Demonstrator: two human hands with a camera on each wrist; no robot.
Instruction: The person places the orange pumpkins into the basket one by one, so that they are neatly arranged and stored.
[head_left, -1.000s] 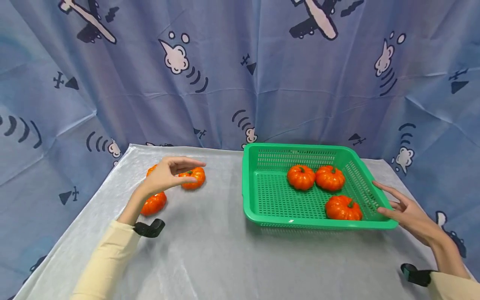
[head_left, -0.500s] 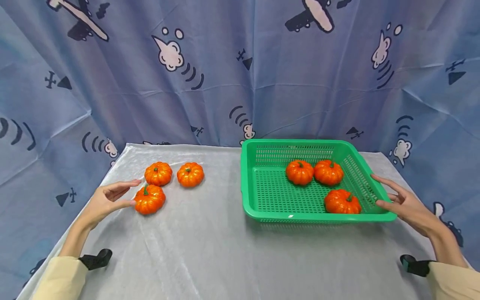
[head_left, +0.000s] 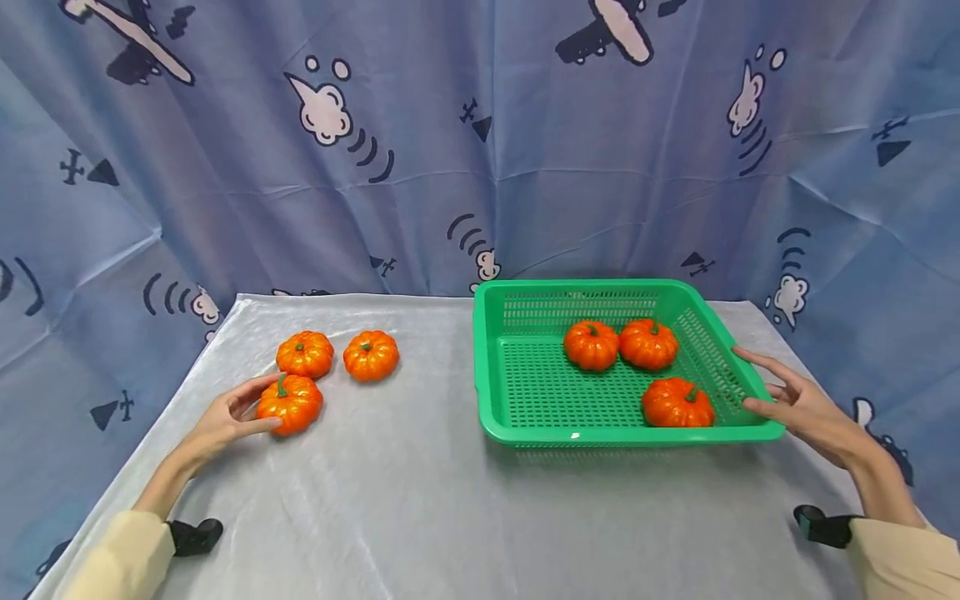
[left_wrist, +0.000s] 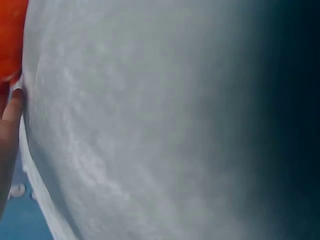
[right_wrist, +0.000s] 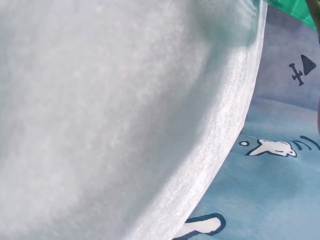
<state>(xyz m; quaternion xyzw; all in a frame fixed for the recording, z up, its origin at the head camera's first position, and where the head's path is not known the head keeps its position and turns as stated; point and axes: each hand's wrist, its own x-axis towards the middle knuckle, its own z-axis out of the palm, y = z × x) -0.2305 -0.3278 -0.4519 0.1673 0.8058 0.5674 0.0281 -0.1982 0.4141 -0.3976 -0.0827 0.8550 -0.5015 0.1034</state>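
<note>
At the table's left, my left hand [head_left: 225, 425] reaches round the left side of an orange pumpkin [head_left: 291, 406], thumb at its front and fingers behind. This pumpkin stays on the cloth. In the left wrist view, part of the pumpkin [left_wrist: 9, 40] and the thumb [left_wrist: 14, 107] show at the left edge. Two other pumpkins, one just behind [head_left: 304, 354] and one to the right [head_left: 371, 356], lie close by. My right hand [head_left: 813, 417] holds the right rim of a green plastic basket [head_left: 585, 435]; its lower fingers are partly hidden. The right wrist view catches only a basket corner [right_wrist: 295, 10].
Three pumpkins lie in the basket: two side by side at the back [head_left: 592, 346] [head_left: 648, 344] and one at the front right [head_left: 678, 403]. A pale cloth covers the table [head_left: 420, 500]. Behind it hangs a blue patterned curtain [head_left: 420, 225].
My left hand first drew back left and toward me from above the pumpkins, then moved right to the front pumpkin. My right hand keeps its place at the basket rim. The head view shifted slightly.
</note>
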